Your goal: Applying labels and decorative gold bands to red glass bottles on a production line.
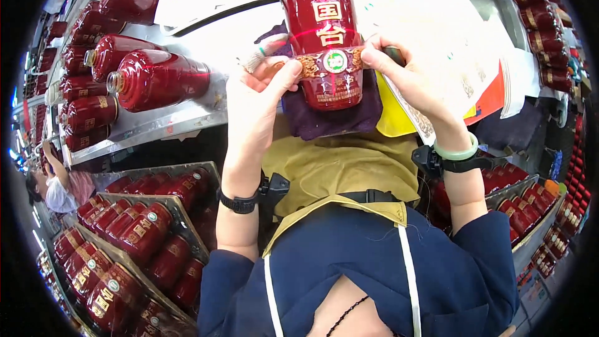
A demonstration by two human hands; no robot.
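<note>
Touching one red bottle [329, 31]; two hands [257, 84] [402, 67], one band [335, 61].

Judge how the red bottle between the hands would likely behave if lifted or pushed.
The red bottle looks rigid and probably slippery, given its glossy surface. Its rounded sides suggest it could roll, though the dark purple cloth beneath might damp that.
</note>
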